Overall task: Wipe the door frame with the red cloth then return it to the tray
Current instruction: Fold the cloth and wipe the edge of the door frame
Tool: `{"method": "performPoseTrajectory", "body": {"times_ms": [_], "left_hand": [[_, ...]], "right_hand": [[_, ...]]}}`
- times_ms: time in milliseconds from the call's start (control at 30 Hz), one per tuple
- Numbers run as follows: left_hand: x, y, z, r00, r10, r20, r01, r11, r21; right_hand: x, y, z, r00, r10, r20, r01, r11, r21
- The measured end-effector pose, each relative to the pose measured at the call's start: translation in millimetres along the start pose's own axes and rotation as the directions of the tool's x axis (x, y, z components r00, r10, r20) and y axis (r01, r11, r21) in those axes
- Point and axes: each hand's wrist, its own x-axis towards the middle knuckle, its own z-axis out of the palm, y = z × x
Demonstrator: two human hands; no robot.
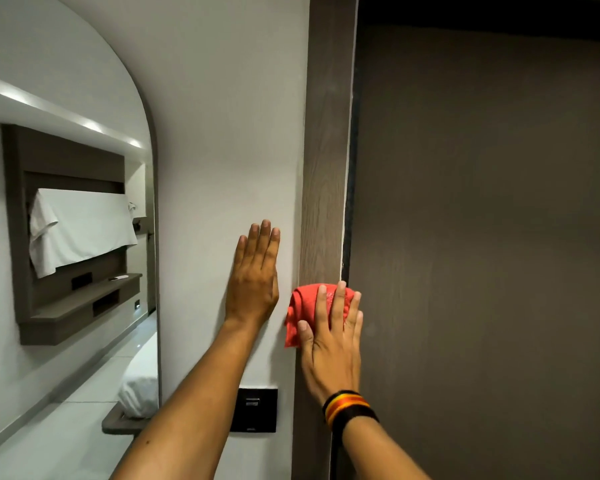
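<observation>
A wood-grain door frame [326, 161] runs vertically up the middle of the view, between a white wall and a dark brown door. My right hand [331, 344] presses the red cloth [300, 308] flat against the frame at about waist height, fingers spread over it. A striped wristband sits on that wrist. My left hand [255, 275] lies flat on the white wall just left of the frame, fingers together and pointing up, holding nothing. No tray is in view.
The dark brown door [482, 237] fills the right side. A black switch plate [253, 410] sits on the wall below my left hand. An arched mirror [66, 220] at left reflects a shelf unit, a white cloth and bedding.
</observation>
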Motion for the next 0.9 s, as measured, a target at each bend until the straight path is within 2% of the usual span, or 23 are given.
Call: {"method": "performPoseTrajectory", "body": {"times_ms": [100, 233, 300, 400, 500, 533, 633, 800, 900], "left_hand": [[-22, 22, -17, 0.986, -0.139, 0.087, 0.155, 0.963, -0.221], [-85, 62, -30, 0.919, -0.342, 0.196, 0.394, 0.774, -0.496], [-97, 76, -33, 0.866, -0.396, 0.304, 0.499, 0.672, -0.546], [-89, 85, -33, 0.799, -0.469, 0.377, 0.601, 0.598, -0.531], [-76, 84, -35, 0.774, -0.525, 0.355, 0.63, 0.58, -0.516], [-73, 83, -37, 0.777, -0.526, 0.347, 0.627, 0.589, -0.51], [-71, 84, -41, 0.779, -0.53, 0.335, 0.624, 0.6, -0.502], [-74, 101, -51, 0.791, -0.553, 0.26, 0.586, 0.565, -0.581], [-63, 121, -56, 0.813, -0.527, 0.248, 0.549, 0.551, -0.628]], "right_hand": [[-1, -3, -13, 0.998, -0.012, 0.065, 0.007, 0.997, 0.071], [1, -1, -26, 0.99, -0.025, 0.136, 0.002, 0.986, 0.166], [3, -1, -34, 0.987, -0.033, 0.157, -0.005, 0.973, 0.232], [5, -1, -43, 0.99, 0.001, 0.144, -0.044, 0.956, 0.29], [5, -4, -47, 0.98, 0.201, -0.013, -0.182, 0.913, 0.365], [6, -5, -49, 0.959, 0.282, -0.024, -0.25, 0.883, 0.397], [13, -4, -58, 0.903, 0.425, 0.058, -0.398, 0.779, 0.485], [11, 6, -86, 0.896, 0.416, 0.156, -0.42, 0.678, 0.604], [7, 20, -114, 0.898, 0.407, 0.166, -0.407, 0.626, 0.665]]}}
